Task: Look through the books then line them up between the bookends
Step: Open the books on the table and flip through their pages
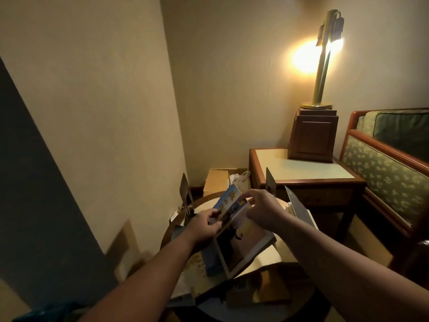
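An open picture book (241, 242) lies over the small round table (269, 259), its pages showing blue and yellow artwork. My left hand (204, 226) grips the book's left side, with raised pages above it. My right hand (262, 210) pinches the top edge of a page near the book's middle. Two dark metal bookends stand at the table's far side: one on the left (185, 194), one on the right (270, 182). Another book (299, 208) stands tilted just right of the right bookend. More books lie flat on the table's near side (257, 293), blurred in the dim light.
A wooden side table (301, 173) with a lit brass lamp (322, 66) on a wooden box stands behind right. A patterned sofa (390, 173) is at far right. A cardboard box (218, 182) sits on the floor by the wall. Walls close in on the left.
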Tool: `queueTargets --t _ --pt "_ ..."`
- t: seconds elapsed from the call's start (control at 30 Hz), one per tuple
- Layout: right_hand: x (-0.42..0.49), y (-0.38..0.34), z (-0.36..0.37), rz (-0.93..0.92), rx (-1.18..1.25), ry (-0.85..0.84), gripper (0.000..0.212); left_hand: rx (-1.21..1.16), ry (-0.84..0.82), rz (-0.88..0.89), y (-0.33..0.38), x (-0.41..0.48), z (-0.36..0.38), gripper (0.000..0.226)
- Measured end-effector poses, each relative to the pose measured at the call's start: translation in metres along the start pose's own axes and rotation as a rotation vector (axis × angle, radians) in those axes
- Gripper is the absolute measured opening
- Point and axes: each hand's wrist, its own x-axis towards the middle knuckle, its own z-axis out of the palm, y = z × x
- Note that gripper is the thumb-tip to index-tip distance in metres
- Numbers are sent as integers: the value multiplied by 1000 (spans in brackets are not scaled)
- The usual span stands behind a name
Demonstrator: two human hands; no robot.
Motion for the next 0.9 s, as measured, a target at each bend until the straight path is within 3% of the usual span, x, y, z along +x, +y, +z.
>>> queueTargets --t 0.1,0.3,0.4,0.5,0.63,0.8,0.9 --pt "3 23 10 46 -28 3 33 461 -55 86 -19 6 8 62" --pt "1 46 42 94 -206 -104 44 594 -15 56 -43 1 16 69" --pt "-3 46 57 53 -439 -167 52 615 49 50 -52 -7 16 70" --pt "-6 43 68 -3 -523 -232 59 638 129 47 -62 -20 14 70" --pt "-7 36 84 -111 -649 -290 86 561 220 66 -73 -41 9 70" --pt "-7 17 106 -176 -605 -286 78 467 254 72 -82 -59 1 59" --pt "-9 9 117 -128 -614 -314 88 319 285 -8 -83 -54 -9 43"
